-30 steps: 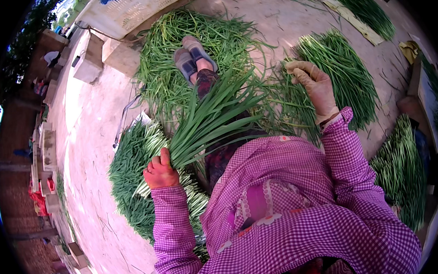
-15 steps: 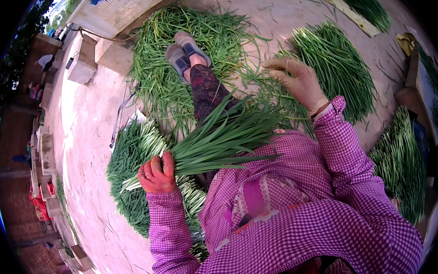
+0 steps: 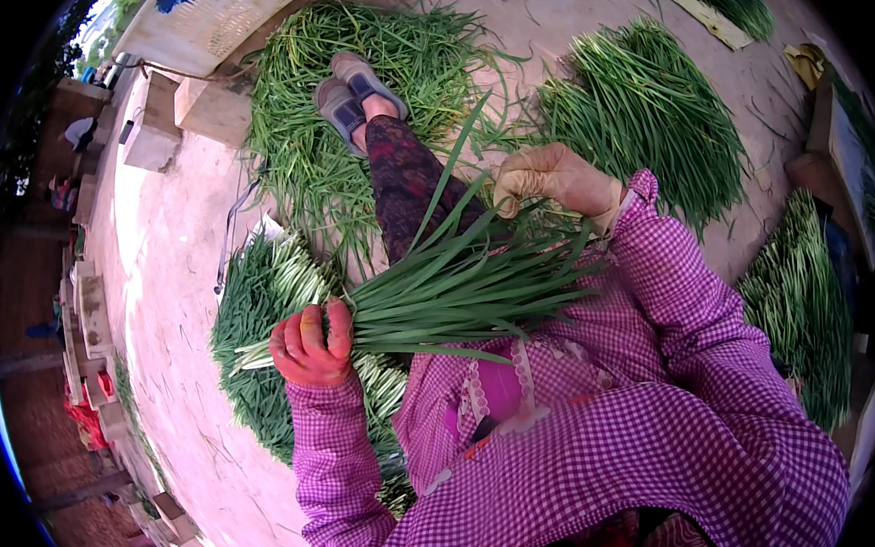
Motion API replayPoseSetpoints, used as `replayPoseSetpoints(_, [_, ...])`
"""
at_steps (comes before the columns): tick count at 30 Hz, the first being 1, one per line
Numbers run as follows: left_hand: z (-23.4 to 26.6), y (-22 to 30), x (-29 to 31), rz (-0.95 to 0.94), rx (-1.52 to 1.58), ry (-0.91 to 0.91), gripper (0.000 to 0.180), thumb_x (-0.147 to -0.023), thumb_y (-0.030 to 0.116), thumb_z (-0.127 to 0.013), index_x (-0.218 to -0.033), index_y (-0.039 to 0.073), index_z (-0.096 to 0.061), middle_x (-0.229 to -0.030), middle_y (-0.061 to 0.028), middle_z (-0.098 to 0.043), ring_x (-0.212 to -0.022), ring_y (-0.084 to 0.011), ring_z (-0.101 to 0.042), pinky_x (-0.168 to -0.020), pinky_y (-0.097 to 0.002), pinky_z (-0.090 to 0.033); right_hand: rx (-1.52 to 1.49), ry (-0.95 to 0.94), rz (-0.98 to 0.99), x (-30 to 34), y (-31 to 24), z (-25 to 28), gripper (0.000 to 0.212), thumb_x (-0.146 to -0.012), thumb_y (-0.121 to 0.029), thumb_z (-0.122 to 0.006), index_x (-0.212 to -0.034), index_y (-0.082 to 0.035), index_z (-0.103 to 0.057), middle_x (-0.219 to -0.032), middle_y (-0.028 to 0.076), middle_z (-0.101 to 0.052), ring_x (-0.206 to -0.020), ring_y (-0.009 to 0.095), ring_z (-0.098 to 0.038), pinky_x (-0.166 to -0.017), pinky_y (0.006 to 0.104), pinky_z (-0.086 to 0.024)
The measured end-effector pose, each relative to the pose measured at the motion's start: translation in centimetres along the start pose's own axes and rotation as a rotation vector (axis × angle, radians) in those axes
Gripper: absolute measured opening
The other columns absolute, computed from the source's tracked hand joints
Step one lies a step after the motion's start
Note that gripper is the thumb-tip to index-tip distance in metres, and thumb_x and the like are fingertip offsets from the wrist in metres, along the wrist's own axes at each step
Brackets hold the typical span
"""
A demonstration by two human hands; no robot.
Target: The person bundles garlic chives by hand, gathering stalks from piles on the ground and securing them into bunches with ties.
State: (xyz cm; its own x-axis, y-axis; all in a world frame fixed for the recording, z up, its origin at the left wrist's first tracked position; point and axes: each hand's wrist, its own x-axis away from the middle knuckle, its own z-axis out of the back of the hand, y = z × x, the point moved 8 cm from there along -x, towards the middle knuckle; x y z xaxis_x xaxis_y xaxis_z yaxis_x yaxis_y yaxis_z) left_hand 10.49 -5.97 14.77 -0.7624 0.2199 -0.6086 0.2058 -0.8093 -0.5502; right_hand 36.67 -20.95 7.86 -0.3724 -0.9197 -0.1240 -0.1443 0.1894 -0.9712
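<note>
My left hand (image 3: 312,343), in a reddish-orange glove, is closed around the pale stem end of a bunch of garlic chives (image 3: 459,290). The flat green leaves fan out to the right across my lap, and one long blade sticks up apart from the others. My right hand (image 3: 557,181), in a tan glove, is above the leaf tips with its fingers curled together; whatever is between them is hidden. Beneath my left hand lies a stack of chives (image 3: 251,330), its white stems lined up.
Loose chive leaves (image 3: 287,112) cover the ground around my outstretched feet (image 3: 361,93). A large heap of chives (image 3: 649,120) lies at the right, and another stack (image 3: 801,311) beyond my right elbow. A pale perforated crate (image 3: 207,27) stands at the far left.
My right hand has come left and down toward the leaves, its fingers going from spread to curled. A long blade now stands up from the bunch. My left hand keeps its grip.
</note>
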Motion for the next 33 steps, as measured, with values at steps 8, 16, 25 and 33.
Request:
replayPoseSetpoints(8, [-1.1, -2.3, 1.7, 0.080, -0.130, -0.037, 0.033, -0.078, 0.010, -0.070, -0.104, 0.020, -0.053, -0.090, 0.0003, -0.055, -0.073, -0.0178, -0.057, -0.065, -0.0370, -0.047, 0.341, 0.576, 0.115, 3.0, -4.5, 6.6, 0.026, -0.091, -0.019, -0.062, -0.108, 0.000, -0.066, -0.093, 0.004, -0.067, -0.082, 0.011, -0.059, -0.077, 0.0249, -0.049])
replayPoseSetpoints(16, [-3.1, -3.5, 2.2, 0.159, -0.160, -0.221, 0.035, -0.077, 0.011, -0.067, -0.107, 0.021, -0.054, -0.089, 0.0008, -0.055, -0.073, -0.0178, -0.058, -0.068, -0.0379, -0.046, 0.358, 0.008, -0.550, 3.2, 3.0, -5.4, 0.043, -0.090, -0.042, -0.060, -0.082, -0.001, -0.067, -0.067, 0.004, -0.065, -0.051, 0.011, -0.059, -0.049, 0.0235, -0.047])
replayPoseSetpoints(25, [-2.9, -2.8, 1.6, 0.160, -0.179, -0.157, 0.033, -0.077, 0.013, -0.066, -0.107, 0.020, -0.054, -0.088, -0.0002, -0.057, -0.072, -0.0184, -0.059, -0.066, -0.0379, -0.046, -0.065, 0.075, -0.503, 1.4, 5.6, -8.5, 0.031, -0.094, -0.021, -0.053, -0.072, -0.002, -0.064, -0.052, 0.004, -0.057, -0.042, 0.010, -0.052, -0.041, 0.0230, -0.042])
replayPoseSetpoints(33, [-2.7, -5.6, 4.2, 0.260, -0.173, -0.224, 0.033, -0.079, 0.013, -0.065, -0.109, 0.022, -0.053, -0.086, 0.0014, -0.061, -0.069, -0.0191, -0.060, -0.062, -0.0373, -0.044, -0.006, 0.470, -0.223, 4.0, 2.9, 3.0, 0.022, -0.095, -0.017, -0.054, -0.090, 0.002, -0.065, -0.068, 0.004, -0.062, -0.050, 0.009, -0.052, -0.051, 0.0230, -0.046])
